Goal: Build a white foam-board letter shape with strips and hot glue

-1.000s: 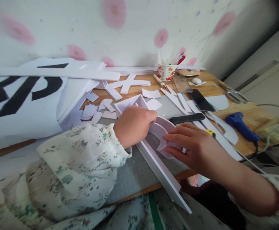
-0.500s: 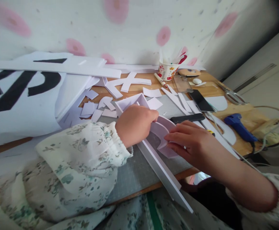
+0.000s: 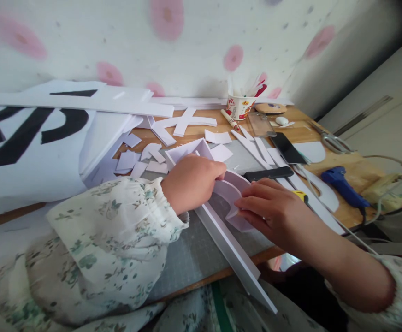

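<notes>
My left hand [image 3: 190,182] is closed over the top of a curved white foam-board piece [image 3: 231,191], fingers curled round its edge. My right hand [image 3: 268,210] presses on the lower end of the same piece, fingers together and pinching it. Under both hands a long white foam-board strip [image 3: 228,249] runs diagonally across the grey cutting mat [image 3: 194,249] and sticks out past the table's front edge. A black utility knife [image 3: 268,173] lies just beyond my right hand.
White offcuts [image 3: 142,159] litter the wooden table [image 3: 353,168]. Large sheets with black lettering [image 3: 31,133] lie at left. A paper cup of pens [image 3: 239,107], a phone [image 3: 290,147], scissors [image 3: 330,140] and a blue glue gun [image 3: 342,184] sit at right.
Both hands stay on the curved piece; my right hand has shifted slightly left along it. The view has swayed a little.
</notes>
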`<state>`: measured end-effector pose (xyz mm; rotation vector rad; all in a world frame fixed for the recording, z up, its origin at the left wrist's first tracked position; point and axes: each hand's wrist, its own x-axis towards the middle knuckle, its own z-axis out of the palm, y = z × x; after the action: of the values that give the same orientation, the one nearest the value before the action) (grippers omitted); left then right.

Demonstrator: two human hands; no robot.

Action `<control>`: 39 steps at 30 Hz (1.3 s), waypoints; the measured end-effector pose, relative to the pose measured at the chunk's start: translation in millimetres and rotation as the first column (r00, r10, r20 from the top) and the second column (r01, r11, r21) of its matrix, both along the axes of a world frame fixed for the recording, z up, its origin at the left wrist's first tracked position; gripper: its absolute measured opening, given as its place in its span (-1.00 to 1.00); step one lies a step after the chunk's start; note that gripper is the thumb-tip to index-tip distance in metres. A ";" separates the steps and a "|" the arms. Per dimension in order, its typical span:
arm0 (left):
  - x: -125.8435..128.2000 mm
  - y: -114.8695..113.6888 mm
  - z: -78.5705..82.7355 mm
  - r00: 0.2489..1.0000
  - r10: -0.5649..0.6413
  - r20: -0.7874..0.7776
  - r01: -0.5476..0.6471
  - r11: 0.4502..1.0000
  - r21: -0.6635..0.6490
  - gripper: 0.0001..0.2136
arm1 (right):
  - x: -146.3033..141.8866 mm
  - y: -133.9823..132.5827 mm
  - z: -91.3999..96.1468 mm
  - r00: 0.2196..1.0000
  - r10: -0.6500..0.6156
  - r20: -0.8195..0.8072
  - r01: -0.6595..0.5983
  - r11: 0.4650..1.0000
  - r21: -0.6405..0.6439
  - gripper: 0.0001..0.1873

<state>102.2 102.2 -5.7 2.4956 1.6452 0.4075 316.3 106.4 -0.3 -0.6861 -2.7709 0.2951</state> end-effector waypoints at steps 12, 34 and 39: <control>-1.6 2.4 -2.5 0.998 -0.060 -0.004 0.060 0.997 -0.058 -0.80 | -0.1 -0.1 0.6 1.000 0.024 0.006 -0.024 0.999 0.032 -0.78; 7.9 3.1 6.3 0.982 -0.073 -0.173 0.075 0.997 0.005 -0.79 | 0.7 2.4 -0.1 0.997 0.077 -0.023 -0.076 0.996 0.056 -0.76; 6.7 5.0 6.1 0.990 -0.018 -0.139 0.015 1.000 -0.024 -0.78 | 1.1 2.8 -1.1 0.996 0.076 -0.040 -0.073 0.995 0.065 -0.72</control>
<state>108.9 107.1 0.3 2.5727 1.6657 0.2154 317.5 109.2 -1.4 -0.5560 -2.7564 0.2334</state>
